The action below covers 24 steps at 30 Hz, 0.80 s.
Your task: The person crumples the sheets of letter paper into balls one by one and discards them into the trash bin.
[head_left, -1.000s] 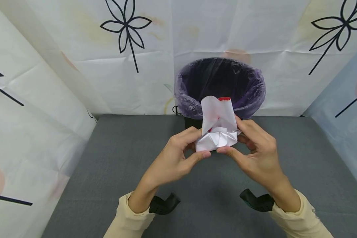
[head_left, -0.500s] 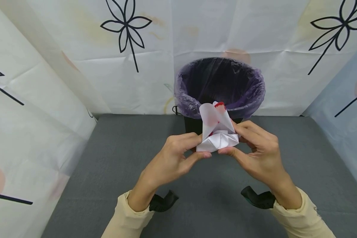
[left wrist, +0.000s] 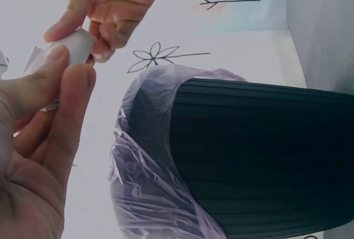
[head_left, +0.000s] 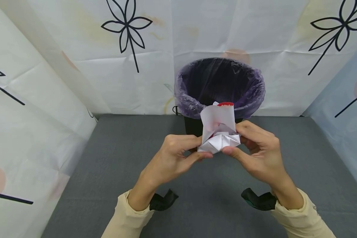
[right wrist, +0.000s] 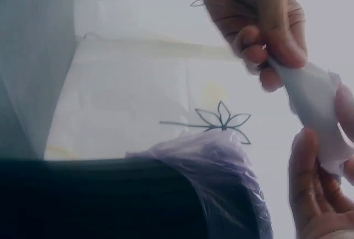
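Note:
In the head view a folded piece of white paper (head_left: 218, 117) with red patches and a red top edge is held up in front of the bin. My left hand (head_left: 178, 153) pinches its lower left side between thumb and fingers. On the other side my right hand (head_left: 257, 150) pinches the lower right corner, thumb in front. The left wrist view has the paper (left wrist: 80, 45) partly covered by fingertips. From the right wrist the paper (right wrist: 312, 95) appears as a plain white fold between both hands. Some fingers are hidden behind it.
A dark ribbed bin (left wrist: 260, 156) with a purple plastic liner (head_left: 187, 102) stands just beyond the hands against the white patterned backdrop (head_left: 86, 82). Grey cloth (head_left: 122, 145) covers the table. Black wrist mounts (head_left: 163, 201) stick out near both cuffs.
The paper's upper part bunched inward half a second ago and is now spread flat again, slightly lower than a second ago. Both hands keep their pinch and have shifted only a little.

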Available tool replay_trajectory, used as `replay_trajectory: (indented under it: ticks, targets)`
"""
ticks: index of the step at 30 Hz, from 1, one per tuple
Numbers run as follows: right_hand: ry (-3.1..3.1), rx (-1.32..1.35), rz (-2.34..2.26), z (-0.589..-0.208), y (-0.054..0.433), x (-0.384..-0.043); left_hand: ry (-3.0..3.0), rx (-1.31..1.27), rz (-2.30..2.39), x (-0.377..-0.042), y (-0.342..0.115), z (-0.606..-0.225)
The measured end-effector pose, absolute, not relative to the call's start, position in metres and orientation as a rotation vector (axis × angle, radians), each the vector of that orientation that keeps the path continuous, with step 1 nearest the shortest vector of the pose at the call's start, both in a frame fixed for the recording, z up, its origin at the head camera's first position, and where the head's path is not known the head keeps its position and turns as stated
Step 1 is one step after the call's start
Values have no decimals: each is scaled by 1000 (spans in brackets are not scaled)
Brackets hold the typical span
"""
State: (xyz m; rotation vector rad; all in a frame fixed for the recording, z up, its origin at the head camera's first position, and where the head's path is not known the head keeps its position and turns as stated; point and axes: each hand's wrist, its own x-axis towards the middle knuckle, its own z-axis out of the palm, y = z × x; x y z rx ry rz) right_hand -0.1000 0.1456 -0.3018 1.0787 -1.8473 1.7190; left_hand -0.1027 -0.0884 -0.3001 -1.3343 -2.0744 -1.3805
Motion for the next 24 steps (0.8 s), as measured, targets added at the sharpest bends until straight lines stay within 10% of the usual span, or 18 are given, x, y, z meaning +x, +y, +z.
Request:
replay_trajectory:
  ticks: [24]
  targets:
    - [-1882, 832, 2100, -300, 144, -98, -1918, -1543, -2022, -115, -99, -305]
